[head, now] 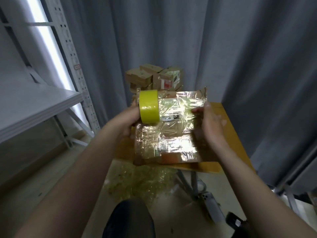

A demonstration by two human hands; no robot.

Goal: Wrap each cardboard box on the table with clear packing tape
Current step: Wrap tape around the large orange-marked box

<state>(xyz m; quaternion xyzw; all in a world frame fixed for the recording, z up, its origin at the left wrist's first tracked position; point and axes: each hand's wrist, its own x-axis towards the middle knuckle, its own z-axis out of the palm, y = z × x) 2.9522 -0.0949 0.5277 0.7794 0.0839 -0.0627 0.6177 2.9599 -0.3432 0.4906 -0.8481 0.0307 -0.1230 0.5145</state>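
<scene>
Drawing the strip taut looked wise: the left hand (127, 121) gripped the tape roll (148, 107) at the far-left corner of the cardboard box (171, 134), while the right hand (211, 124) clasped its right edge, above the table (229, 134).

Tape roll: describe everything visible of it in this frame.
The tape roll is a wide ring of glossy tape, yellow-green where wound, seen nearly edge-on so its core is hidden. It stands on edge against the upper left of the cardboard box, whose face is already covered in shiny, wrinkled clear tape. The left hand grips it from the left; its fingers are mostly hidden behind the roll. Whether a strip runs from it onto the box cannot be told.
</scene>
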